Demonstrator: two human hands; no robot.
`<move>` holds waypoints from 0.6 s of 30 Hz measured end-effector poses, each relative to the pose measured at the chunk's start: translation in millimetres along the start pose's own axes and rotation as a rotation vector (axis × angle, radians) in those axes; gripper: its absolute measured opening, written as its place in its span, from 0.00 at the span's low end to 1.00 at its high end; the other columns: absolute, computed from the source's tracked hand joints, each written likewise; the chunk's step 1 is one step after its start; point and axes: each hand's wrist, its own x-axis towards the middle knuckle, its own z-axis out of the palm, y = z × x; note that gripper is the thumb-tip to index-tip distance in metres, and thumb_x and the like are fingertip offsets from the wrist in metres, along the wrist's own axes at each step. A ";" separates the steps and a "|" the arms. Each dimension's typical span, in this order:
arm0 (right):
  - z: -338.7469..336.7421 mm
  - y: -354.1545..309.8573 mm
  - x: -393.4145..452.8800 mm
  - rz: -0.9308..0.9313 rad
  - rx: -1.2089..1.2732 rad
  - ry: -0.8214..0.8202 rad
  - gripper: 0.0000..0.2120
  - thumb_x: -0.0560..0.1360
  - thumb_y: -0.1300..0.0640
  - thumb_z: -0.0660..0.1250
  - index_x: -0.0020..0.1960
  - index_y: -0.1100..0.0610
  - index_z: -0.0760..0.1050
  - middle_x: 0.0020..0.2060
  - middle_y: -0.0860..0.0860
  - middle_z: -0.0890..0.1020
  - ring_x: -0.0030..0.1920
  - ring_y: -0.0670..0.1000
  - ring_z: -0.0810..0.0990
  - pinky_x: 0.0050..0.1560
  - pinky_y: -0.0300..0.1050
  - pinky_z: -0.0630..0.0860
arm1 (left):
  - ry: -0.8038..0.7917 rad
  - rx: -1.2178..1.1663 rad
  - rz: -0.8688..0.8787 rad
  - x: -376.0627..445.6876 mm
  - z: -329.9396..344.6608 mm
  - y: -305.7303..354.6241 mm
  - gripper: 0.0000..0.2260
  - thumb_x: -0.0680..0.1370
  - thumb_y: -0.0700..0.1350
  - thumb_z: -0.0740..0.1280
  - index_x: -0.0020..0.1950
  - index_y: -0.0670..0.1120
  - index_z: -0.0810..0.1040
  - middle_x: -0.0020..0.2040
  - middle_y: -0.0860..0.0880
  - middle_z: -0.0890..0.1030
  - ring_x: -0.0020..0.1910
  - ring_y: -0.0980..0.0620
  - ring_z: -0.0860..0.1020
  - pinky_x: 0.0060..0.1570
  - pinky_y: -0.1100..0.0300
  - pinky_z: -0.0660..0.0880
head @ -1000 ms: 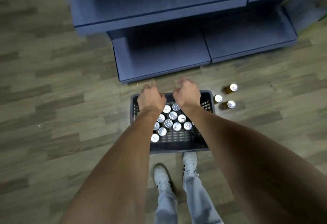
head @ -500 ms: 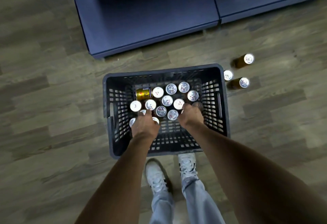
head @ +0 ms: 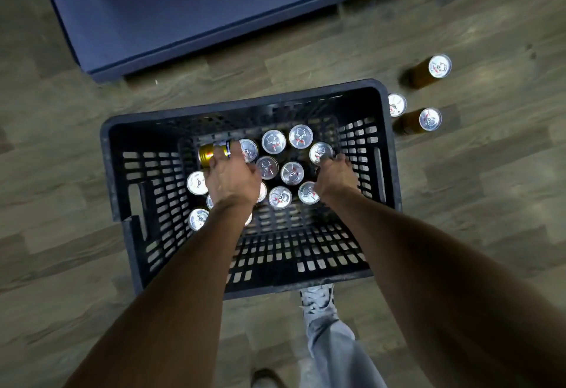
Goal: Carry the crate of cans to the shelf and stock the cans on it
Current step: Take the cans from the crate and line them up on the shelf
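Cans (head: pixel 273 141) stand in the crate (head: pixel 258 111), most upright with round silver tops up, packed toward its far half. One gold can (head: pixel 209 153) lies on its side at the far left of the group, its long axis left to right. The left hand (head: pixel 232 177) is on it, fingers curled over its body, so this grip seems to hold it. The right hand (head: pixel 336 175) is low among the cans at the right; its fingers bend down, but I cannot tell if they hold one. The crate is dark plastic with slotted walls and sits on the wood-pattern floor (head: pixel 61 173). The blue shelf (head: pixel 199 7) lies just beyond its far rim. Three more cans (head: pixel 430 119) stand on the floor at the crate's right.
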 end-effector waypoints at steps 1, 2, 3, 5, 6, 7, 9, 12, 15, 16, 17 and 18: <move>5.8 2.2 3.4 -0.005 -0.014 -0.017 0.29 0.78 0.58 0.67 0.76 0.59 0.60 0.71 0.62 0.65 0.70 0.60 0.68 0.66 0.53 0.73 | 0.010 0.015 0.003 2.9 5.2 -1.6 0.22 0.76 0.47 0.63 0.70 0.45 0.67 0.68 0.37 0.69 0.63 0.36 0.72 0.57 0.47 0.71; 12.2 3.4 5.6 -0.013 -0.027 -0.019 0.28 0.79 0.59 0.65 0.76 0.58 0.60 0.70 0.62 0.66 0.69 0.60 0.69 0.64 0.53 0.74 | 0.015 0.038 0.005 5.3 11.4 -4.0 0.23 0.76 0.47 0.64 0.70 0.46 0.67 0.68 0.37 0.68 0.63 0.37 0.71 0.58 0.46 0.70; 19.5 3.7 6.9 -0.021 -0.045 -0.012 0.27 0.79 0.61 0.63 0.76 0.57 0.59 0.69 0.61 0.66 0.68 0.60 0.69 0.62 0.53 0.75 | 0.012 0.065 0.005 7.2 18.0 -7.3 0.24 0.76 0.47 0.64 0.71 0.46 0.66 0.68 0.37 0.68 0.63 0.37 0.71 0.58 0.46 0.70; 31.0 3.3 9.2 -0.033 -0.097 0.016 0.27 0.80 0.63 0.61 0.76 0.55 0.57 0.68 0.61 0.68 0.68 0.60 0.68 0.57 0.52 0.76 | -0.007 0.101 -0.007 9.6 29.0 -16.2 0.25 0.75 0.48 0.64 0.72 0.47 0.65 0.66 0.37 0.69 0.62 0.36 0.71 0.57 0.46 0.71; 33.1 3.3 11.3 -0.037 -0.118 0.033 0.28 0.79 0.64 0.62 0.76 0.54 0.57 0.68 0.61 0.69 0.69 0.60 0.68 0.56 0.52 0.76 | -0.020 0.099 -0.023 11.3 33.0 -20.1 0.26 0.76 0.50 0.64 0.72 0.47 0.65 0.65 0.37 0.70 0.61 0.36 0.72 0.55 0.46 0.71; 32.7 4.2 14.2 -0.045 -0.135 0.057 0.29 0.78 0.64 0.63 0.75 0.54 0.56 0.68 0.60 0.69 0.69 0.60 0.68 0.55 0.51 0.76 | -0.043 0.090 -0.046 13.0 35.8 -22.7 0.26 0.76 0.52 0.65 0.72 0.47 0.64 0.65 0.38 0.70 0.60 0.36 0.73 0.53 0.47 0.71; 30.1 8.3 21.1 -0.065 -0.166 0.103 0.32 0.76 0.65 0.66 0.74 0.57 0.55 0.67 0.59 0.70 0.66 0.59 0.71 0.54 0.49 0.76 | -0.127 0.093 -0.111 16.4 41.0 -26.6 0.27 0.75 0.58 0.67 0.70 0.48 0.65 0.63 0.40 0.74 0.59 0.37 0.76 0.51 0.49 0.71; 35.3 14.9 21.7 -0.040 -0.171 0.116 0.30 0.77 0.65 0.66 0.73 0.60 0.53 0.63 0.59 0.73 0.55 0.55 0.77 0.46 0.44 0.74 | -0.269 0.078 -0.269 17.1 59.6 -38.5 0.25 0.75 0.61 0.66 0.63 0.46 0.72 0.55 0.43 0.81 0.54 0.40 0.80 0.50 0.54 0.72; 47.8 17.0 16.4 -0.033 -0.205 0.120 0.32 0.77 0.66 0.65 0.74 0.61 0.52 0.60 0.59 0.73 0.50 0.53 0.77 0.43 0.42 0.72 | -0.416 -0.026 -0.375 12.1 72.7 -47.9 0.19 0.75 0.59 0.63 0.53 0.44 0.78 0.51 0.45 0.83 0.49 0.42 0.81 0.52 0.52 0.76; 50.1 17.4 16.2 -0.038 -0.220 0.133 0.32 0.77 0.67 0.65 0.75 0.61 0.51 0.60 0.59 0.73 0.50 0.53 0.77 0.44 0.42 0.73 | -0.423 0.002 -0.359 9.7 74.5 -48.1 0.16 0.75 0.56 0.64 0.53 0.44 0.77 0.53 0.44 0.81 0.52 0.42 0.80 0.52 0.53 0.75; 52.2 18.1 16.6 -0.044 -0.235 0.145 0.33 0.77 0.67 0.65 0.75 0.61 0.51 0.57 0.58 0.74 0.48 0.52 0.76 0.44 0.42 0.73 | -0.399 0.048 -0.322 7.0 75.9 -47.7 0.14 0.76 0.53 0.65 0.55 0.46 0.77 0.56 0.44 0.80 0.55 0.42 0.79 0.50 0.55 0.73; 52.3 18.0 15.5 -0.050 -0.249 0.153 0.34 0.77 0.67 0.64 0.76 0.60 0.50 0.53 0.57 0.74 0.45 0.52 0.74 0.42 0.41 0.72 | -0.364 0.089 -0.281 3.8 77.3 -47.4 0.14 0.76 0.52 0.66 0.58 0.46 0.76 0.58 0.44 0.79 0.57 0.42 0.78 0.50 0.55 0.71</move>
